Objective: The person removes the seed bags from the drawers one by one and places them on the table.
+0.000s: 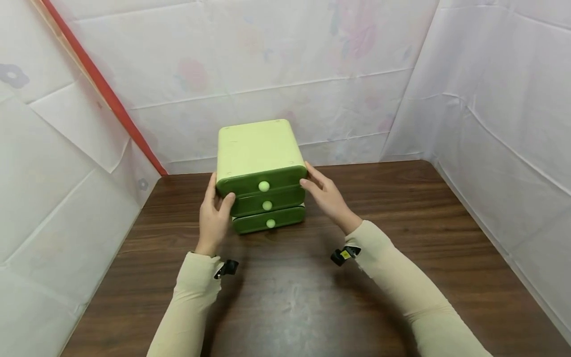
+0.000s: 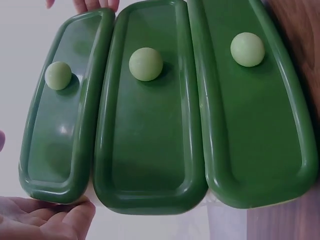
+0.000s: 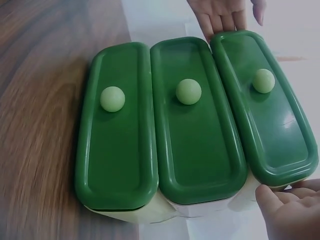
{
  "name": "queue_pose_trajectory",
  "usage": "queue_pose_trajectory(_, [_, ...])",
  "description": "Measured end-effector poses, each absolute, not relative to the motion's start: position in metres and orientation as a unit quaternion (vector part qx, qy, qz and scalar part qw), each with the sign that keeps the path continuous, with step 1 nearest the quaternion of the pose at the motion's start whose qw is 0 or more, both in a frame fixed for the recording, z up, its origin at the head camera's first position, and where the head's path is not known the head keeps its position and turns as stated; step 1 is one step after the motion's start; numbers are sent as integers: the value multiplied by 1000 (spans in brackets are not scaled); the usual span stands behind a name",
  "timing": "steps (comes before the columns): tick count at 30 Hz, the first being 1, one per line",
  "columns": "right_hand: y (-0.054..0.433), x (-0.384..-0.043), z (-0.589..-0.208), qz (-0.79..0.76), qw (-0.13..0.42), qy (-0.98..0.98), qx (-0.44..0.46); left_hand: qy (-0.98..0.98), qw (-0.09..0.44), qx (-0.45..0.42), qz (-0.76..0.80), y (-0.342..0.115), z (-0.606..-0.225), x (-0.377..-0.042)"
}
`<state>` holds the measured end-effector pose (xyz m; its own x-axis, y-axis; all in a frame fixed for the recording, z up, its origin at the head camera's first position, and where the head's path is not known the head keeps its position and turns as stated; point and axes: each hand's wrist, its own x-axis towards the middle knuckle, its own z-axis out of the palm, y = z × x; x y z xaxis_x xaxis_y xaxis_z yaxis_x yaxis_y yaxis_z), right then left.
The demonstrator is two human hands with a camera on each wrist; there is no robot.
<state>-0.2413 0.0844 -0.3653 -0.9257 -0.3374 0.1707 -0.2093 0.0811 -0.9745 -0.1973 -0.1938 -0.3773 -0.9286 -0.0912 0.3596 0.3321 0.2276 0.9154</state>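
Note:
A stack of drawers [image 1: 254, 148] with a pale green top and dark green fronts stands near the back of the table, three fronts high. The top drawer unit sits askew, a little to the left of those below. My left hand [image 1: 213, 223] holds its left side, thumb by the front corner. On the opposite side my right hand [image 1: 331, 199] grips the top unit's right edge, thumb towards the front. Each front has a round pale knob, such as the middle knob [image 2: 146, 64]. Narrow gaps show between the fronts in the right wrist view.
The dark wooden table [image 1: 285, 297] reaches to white patterned sheeting [image 1: 285, 64] at the back and sides. A red strip [image 1: 107, 91] runs down the left back corner. Both wrists carry small black camera mounts [image 1: 345, 254].

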Motion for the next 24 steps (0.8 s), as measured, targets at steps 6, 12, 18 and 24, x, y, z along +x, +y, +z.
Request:
queue_pose_trajectory(6, [105,-237,-366,-661,42,727,-180,-762,156,-118,-618,-180,-380,-205])
queue_pose_trajectory(12, [120,-232,-368,-656,29,735,-171,-759,151,-139,-618,-167,-381,-209])
queue_pose_trajectory(18, [133,-228,-369,-653,15,740,-161,-763,143,-149,-613,-156,-380,-211])
queue_pose_trajectory(24, [144,-224,-371,-649,-3,743,-160,-760,131,-156,-617,-148,-380,-215])
